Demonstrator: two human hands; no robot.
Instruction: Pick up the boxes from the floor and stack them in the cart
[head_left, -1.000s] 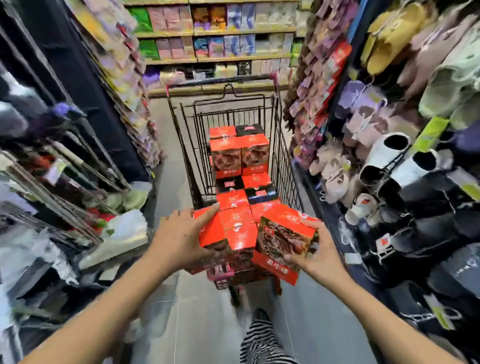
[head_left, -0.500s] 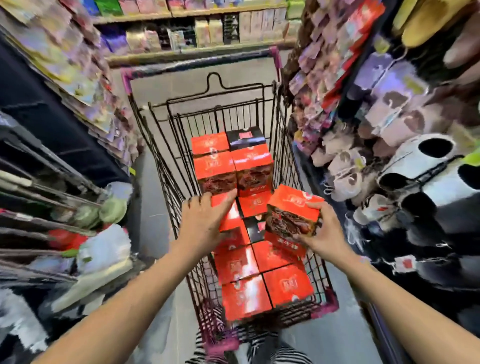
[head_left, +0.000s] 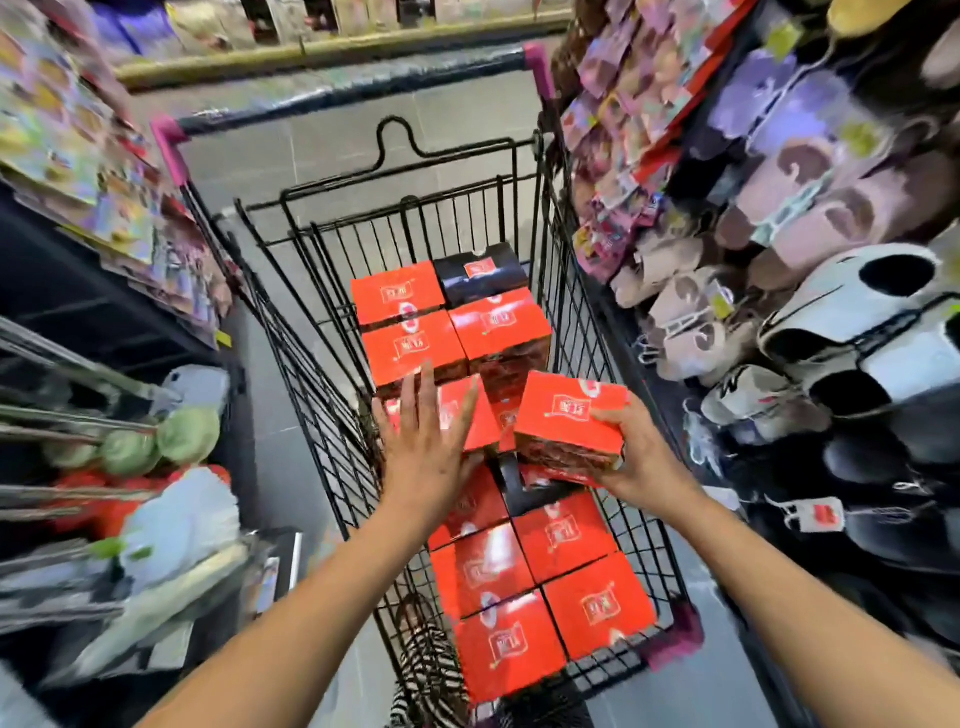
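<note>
- Head view: saw right fingers (head_left: 612, 415) curled round an orange box (head_left: 569, 410), thumb on its top face, other fingers tucked beneath and hidden.
- Found that held box tilted, raised above the right side of the load, just in front of the taller far stack (head_left: 413, 345); could not tell whether touching it.
- Saw left fingers (head_left: 427, 387) straight and slightly spread, laid flat on a second orange box (head_left: 470, 415) in the middle of the load, curled round nothing.
- Traced right hand (head_left: 641, 460) and left hand (head_left: 423, 457) back to two bare forearms reaching in from the lower edge, over the near end of the cart (head_left: 322, 395).
- Counted a low layer of orange boxes (head_left: 597, 605) packed side by side at the near end, tops upward, printed labels showing.
- Noted the far stack standing higher, orange boxes two across, with one black box (head_left: 480, 270) at the back right corner.
- Made out a dark gap between the low layer and the pressed box, contents unclear.
- Placed the black wire cart in a narrow aisle on grey floor tiles (head_left: 311, 156), its bar handle (head_left: 353, 85) with pink end caps at the far side.
- Saw slippers (head_left: 852, 291) hanging close on the right, blurred packets and mop heads (head_left: 187, 431) on racks at the left.
- Glimpsed striped fabric (head_left: 426, 670) below the cart's near end.
</note>
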